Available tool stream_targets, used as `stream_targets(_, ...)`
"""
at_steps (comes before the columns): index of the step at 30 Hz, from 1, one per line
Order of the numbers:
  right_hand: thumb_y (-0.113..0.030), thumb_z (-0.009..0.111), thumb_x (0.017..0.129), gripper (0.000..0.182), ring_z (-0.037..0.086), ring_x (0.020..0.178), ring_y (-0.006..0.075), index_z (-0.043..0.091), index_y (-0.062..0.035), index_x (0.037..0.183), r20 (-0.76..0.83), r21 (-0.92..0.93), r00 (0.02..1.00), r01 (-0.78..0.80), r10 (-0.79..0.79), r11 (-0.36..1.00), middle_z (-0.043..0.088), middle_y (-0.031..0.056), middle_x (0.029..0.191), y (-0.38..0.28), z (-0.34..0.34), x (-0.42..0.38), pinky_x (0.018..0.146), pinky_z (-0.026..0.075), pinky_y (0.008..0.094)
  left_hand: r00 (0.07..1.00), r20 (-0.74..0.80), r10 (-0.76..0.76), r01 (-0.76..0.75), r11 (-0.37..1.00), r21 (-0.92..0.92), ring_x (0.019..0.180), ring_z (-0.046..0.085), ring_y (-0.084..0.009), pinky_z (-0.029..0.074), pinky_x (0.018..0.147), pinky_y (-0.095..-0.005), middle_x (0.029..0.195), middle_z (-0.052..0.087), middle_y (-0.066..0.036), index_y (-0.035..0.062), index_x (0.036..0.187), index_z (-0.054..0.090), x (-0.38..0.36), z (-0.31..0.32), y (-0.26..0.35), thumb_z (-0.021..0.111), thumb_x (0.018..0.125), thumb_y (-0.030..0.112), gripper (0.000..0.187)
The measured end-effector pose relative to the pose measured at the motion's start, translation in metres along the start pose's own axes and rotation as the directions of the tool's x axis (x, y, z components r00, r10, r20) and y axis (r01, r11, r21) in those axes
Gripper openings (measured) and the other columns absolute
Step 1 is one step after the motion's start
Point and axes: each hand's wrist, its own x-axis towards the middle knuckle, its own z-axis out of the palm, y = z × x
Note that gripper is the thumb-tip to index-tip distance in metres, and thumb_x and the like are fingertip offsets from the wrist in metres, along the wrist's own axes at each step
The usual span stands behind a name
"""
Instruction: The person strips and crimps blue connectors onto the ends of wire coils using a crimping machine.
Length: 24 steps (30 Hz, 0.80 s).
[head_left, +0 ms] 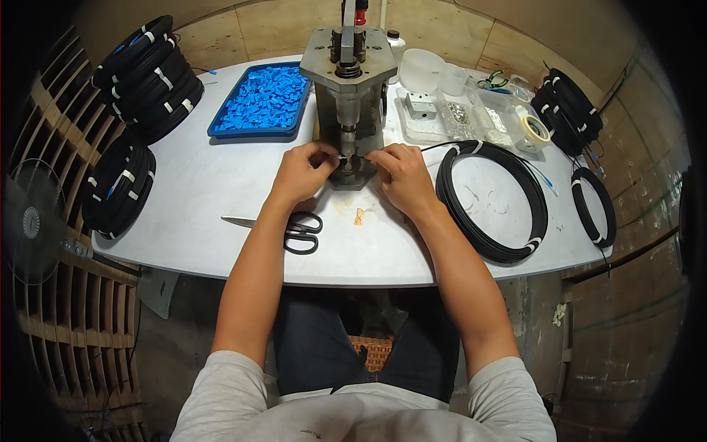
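Observation:
A grey metal press (350, 66) stands at the back middle of the white table. Both hands are at its lower working area. My left hand (300, 174) is on the press's left side, fingers pinched together at the tool. On the right side my right hand (401, 175) is closed too, its fingertips near the tool and close to the end of a black cable. That cable runs behind the right hand to a large black cable coil (492, 200). What the fingertips hold is too small to make out. Black-handled scissors (302, 234) lie beside my left forearm.
A blue tray (259, 99) of small blue parts stands left of the press. Stacked black coils (151, 81) are at the far left, more coils (567, 107) at the right. Clear boxes (460, 118) and a tape roll (535, 128) stand back right. A fan (33, 221) is at left.

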Motion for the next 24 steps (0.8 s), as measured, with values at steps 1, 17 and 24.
stream_targets(1, 0.000, 0.071, 0.079, 0.026, 0.064, 0.093, 0.0243, 0.075, -0.0124, 0.103, -0.001, 0.000, 1.000, 0.000, 0.000, 1.000, 0.066, 0.0050, 0.092, 0.000, 0.000, 0.000, 0.085, 0.044, 0.0384, 1.000, 0.000, 0.001, -0.001, 1.000, 0.001, 0.081, 0.075, -0.0211, 0.057, 0.078, -0.0331, 0.089, 0.078, -0.013, 0.0026, 0.103, 0.077, 0.000, 0.000, -0.001, 0.074, 0.088, 0.014, 0.020)
stream_targets(17, -0.001, 0.071, 0.080, 0.027, 0.064, 0.091, 0.0243, 0.075, -0.0126, 0.104, 0.015, -0.006, 1.000, -0.003, 0.003, 1.000, 0.066, 0.0053, 0.091, 0.000, -0.001, 0.000, 0.084, 0.044, 0.0386, 1.000, 0.008, -0.006, 0.006, 1.000, 0.009, 0.083, 0.075, -0.0226, 0.057, 0.080, -0.0336, 0.090, 0.077, -0.014, 0.0017, 0.104, 0.076, -0.002, 0.000, 0.002, 0.073, 0.090, 0.014, 0.019)
stream_targets(24, -0.001, 0.071, 0.079, 0.028, 0.064, 0.091, 0.0248, 0.075, -0.0128, 0.104, 0.015, -0.003, 1.000, -0.004, 0.004, 1.000, 0.066, 0.0050, 0.090, -0.001, -0.002, 0.001, 0.084, 0.044, 0.0391, 0.996, 0.054, -0.072, 0.069, 0.996, 0.062, 0.088, 0.075, -0.0238, 0.057, 0.084, -0.0345, 0.093, 0.077, -0.015, 0.0024, 0.105, 0.075, -0.002, -0.005, 0.012, 0.072, 0.091, 0.014, 0.019)
